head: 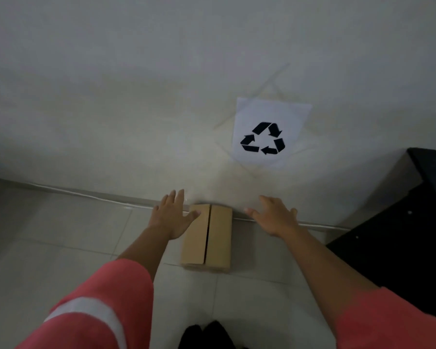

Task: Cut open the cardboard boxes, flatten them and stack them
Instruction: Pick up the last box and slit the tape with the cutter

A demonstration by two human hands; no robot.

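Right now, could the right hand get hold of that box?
Probably yes. The right hand hovers open just beside the box, with nothing between them. The left hand is at the box's opposite edge, so it does not block the way.

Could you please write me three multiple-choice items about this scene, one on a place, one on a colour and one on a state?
1. Where does the cardboard box lie?
A) on the floor, against the wall
B) on a table
C) inside a bin

2. What colour are the sleeves?
A) blue
B) pink-red
C) green

3. How is the right hand?
A) gripping a knife
B) closed in a fist
C) open, apart from the box

Answers:
1 A: the box sits on the tiles at the wall's foot.
2 B: both sleeves show pink-red.
3 C: its fingers are spread, and a gap separates it from the box.
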